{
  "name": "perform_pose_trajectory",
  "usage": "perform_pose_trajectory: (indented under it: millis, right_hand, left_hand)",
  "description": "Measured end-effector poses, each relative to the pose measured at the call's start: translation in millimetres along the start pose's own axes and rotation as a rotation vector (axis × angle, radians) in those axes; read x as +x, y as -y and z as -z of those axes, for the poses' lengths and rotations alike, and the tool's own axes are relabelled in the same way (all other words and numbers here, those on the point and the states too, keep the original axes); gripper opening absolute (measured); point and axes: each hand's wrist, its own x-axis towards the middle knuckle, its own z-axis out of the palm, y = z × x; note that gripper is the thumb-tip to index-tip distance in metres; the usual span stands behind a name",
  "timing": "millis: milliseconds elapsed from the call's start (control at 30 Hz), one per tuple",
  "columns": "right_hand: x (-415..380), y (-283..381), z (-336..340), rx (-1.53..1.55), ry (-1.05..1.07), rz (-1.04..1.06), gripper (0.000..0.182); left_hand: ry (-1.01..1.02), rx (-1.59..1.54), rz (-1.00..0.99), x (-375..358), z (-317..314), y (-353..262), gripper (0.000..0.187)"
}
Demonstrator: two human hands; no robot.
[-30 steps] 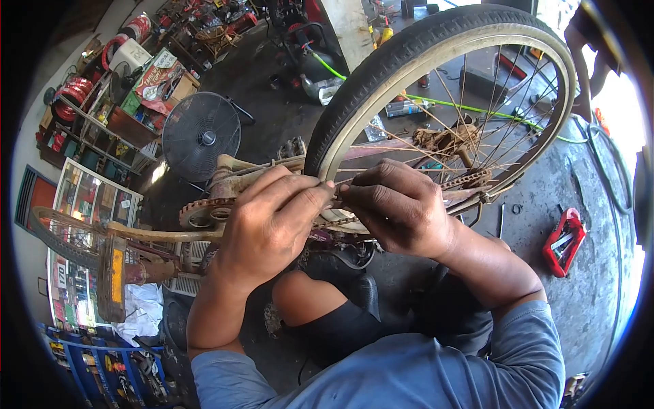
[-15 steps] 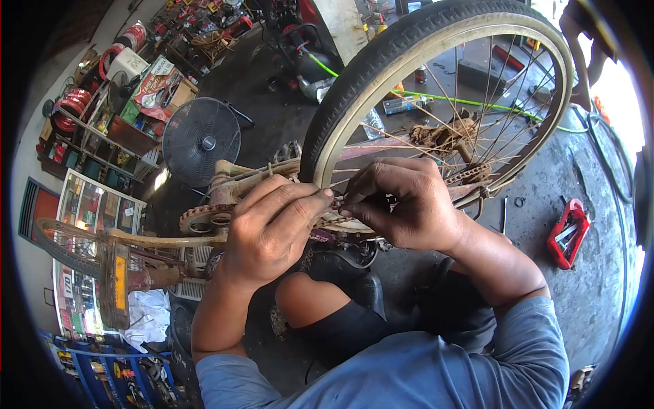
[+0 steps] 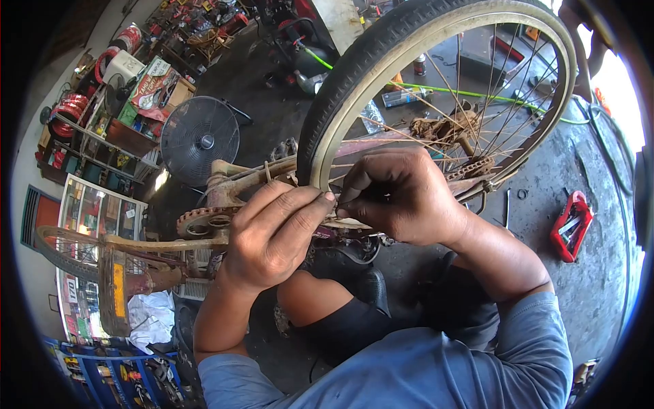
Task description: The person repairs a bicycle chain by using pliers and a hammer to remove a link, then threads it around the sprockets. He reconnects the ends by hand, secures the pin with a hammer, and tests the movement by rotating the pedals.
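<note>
Both hands meet in front of the wheel of a rusty, upturned bicycle. My left hand (image 3: 276, 228) is closed in a pinch on a rusty bicycle chain (image 3: 336, 206). Facing it, my right hand (image 3: 402, 198) pinches the chain too, thumb against curled fingers. Most of the chain at the fingertips is hidden. Left of the hands is the toothed chainring (image 3: 194, 223). The rear sprocket (image 3: 473, 168) shows to the right, beside the greasy hub. The wheel's black tyre (image 3: 340, 85) rises just behind the hands.
A black fan (image 3: 201, 142) stands on the floor at left, near loaded shelves. A red tool tray (image 3: 572, 228) and a thin metal tool (image 3: 507, 208) lie at right. A green hose (image 3: 470, 93) runs behind the spokes. White cloth (image 3: 151, 319) hangs at lower left.
My right hand has shifted slightly up and left, its fingers more curled. Less of the chain shows between the fingertips. Both hands keep their pinch, and the view has shifted a little.
</note>
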Motion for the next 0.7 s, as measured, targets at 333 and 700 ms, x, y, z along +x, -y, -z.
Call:
perform_pose_trajectory:
  millis: [333, 700]
  right_hand:
    - [7.6, -4.4, 8.1, 0.195, 0.086, -0.182, 0.017]
    - [8.4, -15.3, 11.5, 0.224, 0.285, -0.241, 0.015]
  left_hand:
    - [-0.069, -0.133, 0.005, -4.2, -1.8, 7.4, 0.024]
    - [-0.049, -0.093, -0.016, -4.6, -1.7, 6.7, 0.023]
